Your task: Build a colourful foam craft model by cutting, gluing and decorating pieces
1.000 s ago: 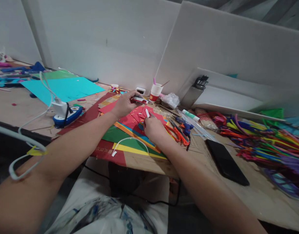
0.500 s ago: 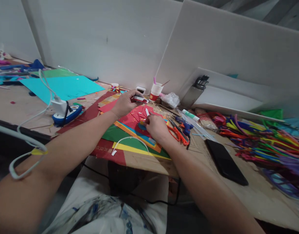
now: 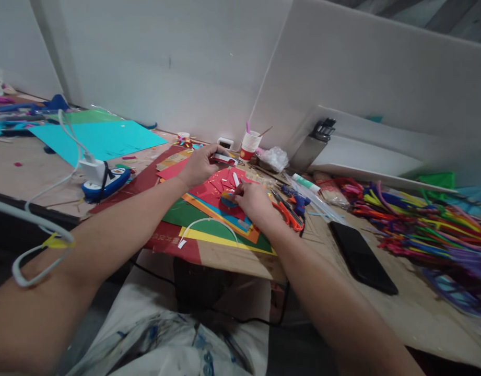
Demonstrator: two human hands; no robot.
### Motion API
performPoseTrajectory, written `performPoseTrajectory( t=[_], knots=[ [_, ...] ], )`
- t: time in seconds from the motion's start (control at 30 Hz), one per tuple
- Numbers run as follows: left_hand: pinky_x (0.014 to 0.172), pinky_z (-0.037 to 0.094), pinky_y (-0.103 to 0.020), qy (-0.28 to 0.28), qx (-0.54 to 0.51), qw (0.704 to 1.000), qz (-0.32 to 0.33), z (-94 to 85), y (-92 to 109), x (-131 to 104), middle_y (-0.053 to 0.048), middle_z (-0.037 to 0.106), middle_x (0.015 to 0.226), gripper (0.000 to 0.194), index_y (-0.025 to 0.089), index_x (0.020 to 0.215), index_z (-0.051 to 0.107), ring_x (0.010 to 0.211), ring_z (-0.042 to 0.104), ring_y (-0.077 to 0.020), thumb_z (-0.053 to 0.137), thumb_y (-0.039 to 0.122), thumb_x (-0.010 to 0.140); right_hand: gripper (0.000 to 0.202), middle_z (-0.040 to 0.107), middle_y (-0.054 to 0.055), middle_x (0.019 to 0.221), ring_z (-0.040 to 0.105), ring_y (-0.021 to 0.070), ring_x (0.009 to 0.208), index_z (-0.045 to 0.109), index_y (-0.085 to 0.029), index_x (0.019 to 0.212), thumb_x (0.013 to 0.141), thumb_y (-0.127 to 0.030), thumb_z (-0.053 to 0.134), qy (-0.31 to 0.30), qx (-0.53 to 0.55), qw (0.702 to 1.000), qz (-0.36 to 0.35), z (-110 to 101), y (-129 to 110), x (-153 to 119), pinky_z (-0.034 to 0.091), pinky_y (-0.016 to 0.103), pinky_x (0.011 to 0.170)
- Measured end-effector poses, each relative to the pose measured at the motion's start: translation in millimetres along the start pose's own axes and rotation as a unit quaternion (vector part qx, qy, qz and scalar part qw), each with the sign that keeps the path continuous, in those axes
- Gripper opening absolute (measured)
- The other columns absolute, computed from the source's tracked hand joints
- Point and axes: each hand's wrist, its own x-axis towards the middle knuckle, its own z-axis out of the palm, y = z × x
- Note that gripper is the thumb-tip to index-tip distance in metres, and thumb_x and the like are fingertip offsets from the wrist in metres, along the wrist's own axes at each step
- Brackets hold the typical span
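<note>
My left hand [image 3: 201,164] is closed on a small flat white-and-red object [image 3: 225,160] and holds it above the paper stack; its exact kind does not show. Lower and to the right, my right hand [image 3: 254,200] has its fingers pinched over red paper [image 3: 207,189]. Next to its fingertips lie a small round blue-and-yellow piece [image 3: 227,200] and a short white strip [image 3: 236,179]. Whatever the pinch holds is hidden by the fingers. Under both hands, coloured sheets overlap, with a green sheet [image 3: 193,215] near me and a curved white strip [image 3: 207,220] on top.
Orange-handled scissors [image 3: 289,216], a glue stick [image 3: 306,183] and a black phone [image 3: 361,257] lie to the right. Paper cups [image 3: 250,144] and a bottle [image 3: 313,143] stand behind. Pipe cleaners [image 3: 424,224] pile up at far right; a blue power strip [image 3: 107,185] with cables sits left.
The view has shifted very slightly. Both hands stay in nearly the same place, and the left hand still holds the white-and-red object.
</note>
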Motion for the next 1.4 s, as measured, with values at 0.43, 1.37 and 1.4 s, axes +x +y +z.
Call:
performPoseTrajectory(
  t=[0.43, 1.37, 1.4],
  knots=[
    [0.079, 0.053, -0.036, -0.004, -0.03, 0.999, 0.02, 0.6, -0.9, 0.1, -0.005, 0.071, 0.088, 0.021, 0.017, 0.089, 0.068, 0.083, 0.066, -0.0181, 0.075, 0.026, 0.071, 0.013, 0.071, 0.002, 0.084, 0.06, 0.0137, 0.073, 0.072, -0.018, 0.089, 0.08, -0.022, 0.063, 0.039, 0.139, 0.99, -0.005, -2.1, 4.4, -3.4, 0.041, 0.024, 0.068],
    [0.097, 0.049, -0.042, -0.07, -0.082, 0.989, 0.097, -5.4, 18.1, -2.7, -0.009, 0.07, 0.101, 0.018, 0.021, 0.083, 0.066, 0.109, 0.063, -0.0215, 0.077, 0.031, 0.074, 0.015, 0.066, 0.005, 0.091, 0.057, 0.0143, 0.076, 0.063, -0.017, 0.093, 0.088, -0.028, 0.054, 0.28, 0.25, 0.921, -0.104, -35.8, 15.3, -13.4, 0.046, 0.028, 0.073],
    [0.097, 0.049, -0.042, -0.072, -0.079, 0.99, 0.096, -5.6, 18.0, -2.8, -0.009, 0.07, 0.102, 0.017, 0.02, 0.083, 0.066, 0.109, 0.063, -0.0216, 0.077, 0.031, 0.075, 0.015, 0.066, 0.005, 0.09, 0.057, 0.0143, 0.076, 0.064, -0.018, 0.093, 0.089, -0.027, 0.054, 0.286, 0.242, 0.92, -0.118, -37.2, 14.0, -15.5, 0.047, 0.028, 0.074]
  ],
)
